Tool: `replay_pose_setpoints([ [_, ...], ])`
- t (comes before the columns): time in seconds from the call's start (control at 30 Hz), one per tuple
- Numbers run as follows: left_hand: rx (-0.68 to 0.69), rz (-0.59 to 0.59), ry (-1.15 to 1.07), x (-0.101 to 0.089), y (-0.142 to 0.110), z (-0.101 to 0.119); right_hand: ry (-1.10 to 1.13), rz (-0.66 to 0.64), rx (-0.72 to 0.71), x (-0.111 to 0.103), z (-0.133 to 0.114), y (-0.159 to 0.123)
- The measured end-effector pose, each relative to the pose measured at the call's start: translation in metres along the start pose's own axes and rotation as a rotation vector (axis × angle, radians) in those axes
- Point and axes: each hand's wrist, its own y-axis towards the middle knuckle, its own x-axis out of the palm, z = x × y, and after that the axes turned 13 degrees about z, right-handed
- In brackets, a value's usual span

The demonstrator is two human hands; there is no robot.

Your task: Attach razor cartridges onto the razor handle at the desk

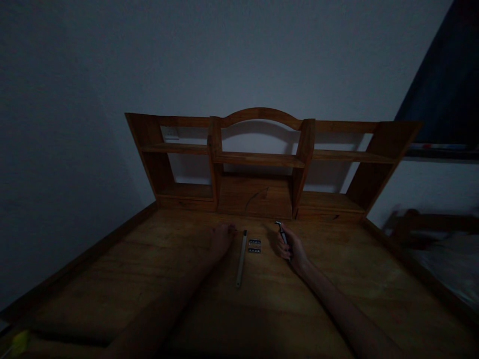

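Note:
My right hand [294, 249] is wrapped round a dark and silver handle with a short bent metal head, which looks like a razor [283, 238]. It is held a little above the table, head pointing away from me. My left hand [223, 239] lies at the table with its fingers curled together; in the dim light I cannot make out what is in them. Between the hands lies a long, thin pale stick with a black tip [241, 259]. Just right of it is a small dark-and-light slotted piece [255, 243], with a similar piece [254, 251] nearer me.
A wooden desk [179, 279] spreads under both arms. At its back stands a wooden shelf unit [262, 159] against a pale wall. A small yellow thing [20, 341] is at the lower left corner. Raised wooden edges run along both sides.

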Motion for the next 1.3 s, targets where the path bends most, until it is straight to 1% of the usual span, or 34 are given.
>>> replay_pose_setpoints([
  [0.1,0.003,0.009,-0.033,0.000,0.005,-0.007,-0.013,0.005,-0.004,0.002,-0.001,-0.001],
  [0.27,-0.007,-0.026,-0.103,-0.004,0.011,-0.015,-0.024,0.011,0.009,0.001,-0.001,-0.001],
  [0.4,0.001,-0.018,-0.125,-0.007,0.012,-0.015,-0.009,0.024,0.013,0.000,0.000,-0.001],
  [0.63,0.075,-0.023,-0.169,-0.009,0.008,-0.011,-0.014,0.024,0.003,0.003,-0.002,-0.003],
  [0.73,0.118,0.013,-0.202,-0.008,0.005,-0.005,-0.010,0.019,-0.007,0.002,-0.001,-0.001],
  [0.87,0.178,0.025,-0.264,-0.007,0.001,0.010,0.010,-0.035,-0.008,-0.003,-0.001,0.003],
  [0.93,0.219,-0.010,-0.320,-0.005,-0.001,0.020,0.020,-0.069,-0.001,-0.006,-0.003,0.006],
  [1.1,0.310,-0.144,-0.414,-0.001,-0.006,0.045,0.031,-0.115,0.023,-0.014,-0.004,0.011],
  [1.2,0.317,-0.201,-0.450,0.002,-0.010,0.051,0.043,-0.148,0.014,-0.016,-0.003,0.014],
  [1.3,0.275,-0.199,-0.456,0.005,-0.013,0.050,0.037,-0.168,0.020,-0.016,-0.002,0.015],
])
